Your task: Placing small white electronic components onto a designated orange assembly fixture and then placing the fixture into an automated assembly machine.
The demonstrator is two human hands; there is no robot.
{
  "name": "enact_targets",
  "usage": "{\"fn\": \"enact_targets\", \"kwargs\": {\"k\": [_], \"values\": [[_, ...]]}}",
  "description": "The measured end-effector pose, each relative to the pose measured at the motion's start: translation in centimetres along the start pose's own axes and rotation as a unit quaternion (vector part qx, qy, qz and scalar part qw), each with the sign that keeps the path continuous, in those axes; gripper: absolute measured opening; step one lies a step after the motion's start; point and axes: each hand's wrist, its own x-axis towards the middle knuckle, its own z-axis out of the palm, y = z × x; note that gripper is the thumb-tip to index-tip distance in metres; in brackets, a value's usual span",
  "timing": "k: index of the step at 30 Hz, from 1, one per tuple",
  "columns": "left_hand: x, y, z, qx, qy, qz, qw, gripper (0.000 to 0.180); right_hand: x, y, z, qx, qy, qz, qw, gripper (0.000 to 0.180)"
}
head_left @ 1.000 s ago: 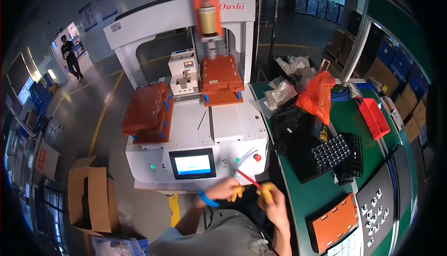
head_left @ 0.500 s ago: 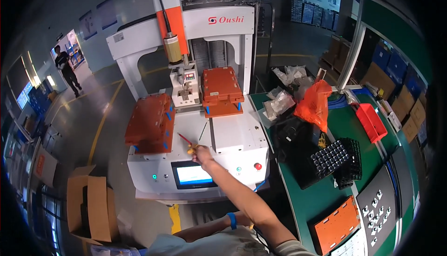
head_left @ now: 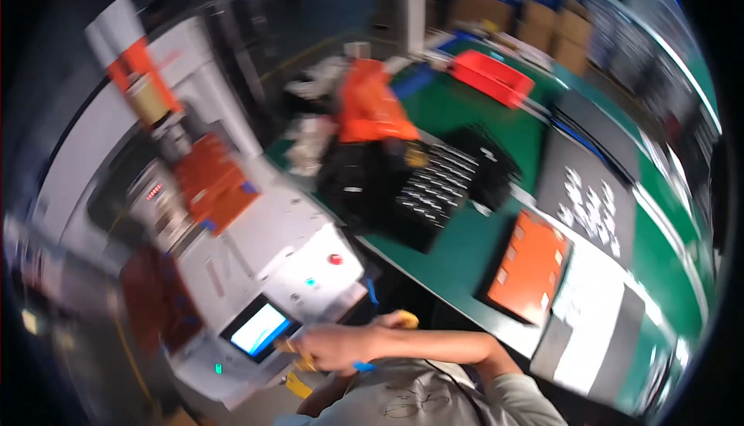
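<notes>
The bare right hand (head_left: 332,348), its fingers tipped in yellow, is seen just beside the lit, black-framed rectangular screen (head_left: 260,331) on the front of the white box-shaped machine (head_left: 280,228). Owing to blur, whether anything is held by it or by the yellow-tipped left hand (head_left: 390,321) cannot be told. The screen might be pressed inadvertently by a leftward swing; the thin reddish rod (head_left: 215,278), apparently lying loose on the machine's top, might be rolled by a knock.

Two hands (head_left: 325,348), one red bin (head_left: 487,89)
</notes>
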Motion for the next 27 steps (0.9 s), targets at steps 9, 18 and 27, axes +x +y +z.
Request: {"fn": "enact_targets", "kwargs": {"k": [9, 18, 27], "values": [[11.2, 8.8, 9.3, 0.363, 0.078, 0.249, 0.894, 0.054, -31.1, -1.0, 0.1, -0.315, 0.483, 0.408, 0.708, 0.06], [17.6, 8.5, 12.1, 0.355, -0.024, 0.256, 0.899, 0.049, -36.5, 4.4, 3.6, -0.481, 0.471, 0.463, 0.576, 0.06], [16.7, 7.6, 10.9, 0.386, 0.001, 0.288, 0.876, 0.049, -42.9, -3.2, -12.3, -0.465, 0.636, 0.375, 0.489, 0.035]]}}
